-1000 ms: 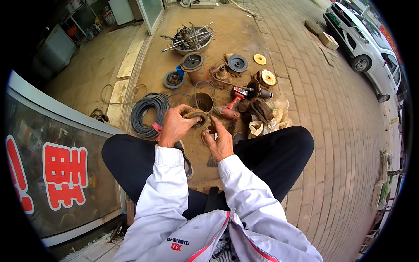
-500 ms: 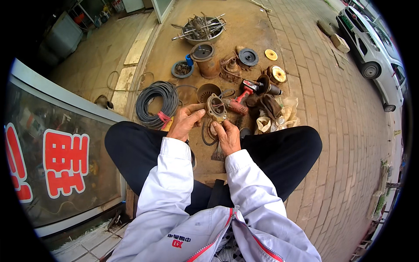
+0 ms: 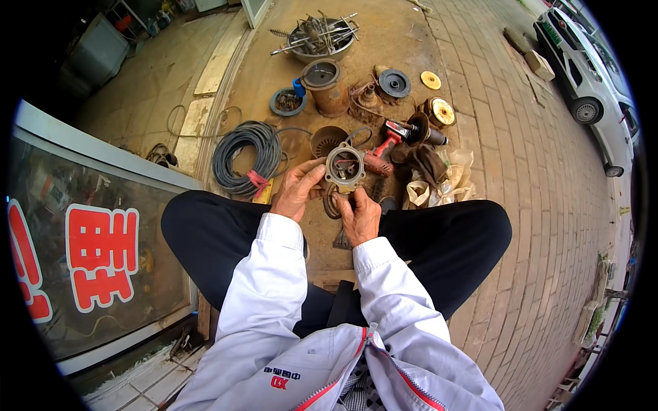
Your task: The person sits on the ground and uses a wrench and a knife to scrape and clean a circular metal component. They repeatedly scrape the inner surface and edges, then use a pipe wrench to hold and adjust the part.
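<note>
The metal housing (image 3: pixel 346 182), a round ring with bolt ears, is held up over the floor (image 3: pixel 391 38), its open face turned upward. The left hand (image 3: pixel 297 190) has thumb and fingers part-closed on its edge at about 9 o'clock. The right hand (image 3: pixel 359 216) is drawn into a pinch at 5 to 6 o'clock; whether it clasps the rim itself or something just under it, I cannot tell.

The housing looks like cast metal, so it should be stiff and fairly heavy for its size, with a grimy surface that may slip. The outer flange and ears seem the best hold, on opposite sides; the dark parts inside look more delicate and are better left unpressed.

From the housing, a slotted cup (image 3: pixel 326 142) stands at 11 o'clock, a red power drill (image 3: pixel 378 162) lies at 2 and a cable coil (image 3: pixel 226 164) at 9.
</note>
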Demonstrator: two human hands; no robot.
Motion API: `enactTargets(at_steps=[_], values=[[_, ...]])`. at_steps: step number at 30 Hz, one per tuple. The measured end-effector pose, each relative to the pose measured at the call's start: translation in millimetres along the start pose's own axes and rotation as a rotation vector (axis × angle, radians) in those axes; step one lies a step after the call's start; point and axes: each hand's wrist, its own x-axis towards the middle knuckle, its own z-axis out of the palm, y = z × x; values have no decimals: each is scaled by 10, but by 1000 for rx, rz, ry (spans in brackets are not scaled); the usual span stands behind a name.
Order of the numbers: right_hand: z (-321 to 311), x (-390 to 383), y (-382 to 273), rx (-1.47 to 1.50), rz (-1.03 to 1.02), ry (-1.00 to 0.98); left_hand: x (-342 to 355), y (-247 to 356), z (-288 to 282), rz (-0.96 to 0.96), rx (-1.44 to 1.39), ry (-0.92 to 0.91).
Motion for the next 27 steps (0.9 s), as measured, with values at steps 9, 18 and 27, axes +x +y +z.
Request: enactTargets(at_steps=[9,18,27], values=[[75,-52,117,-88,26,-25,119,-219,6,-12,18,136],[150,-32,321,-10,238,-47,264,-610,-77,-119,102,186],[347,-69,934,-114,477,-208,564,-926,-69,-216,545,208]])
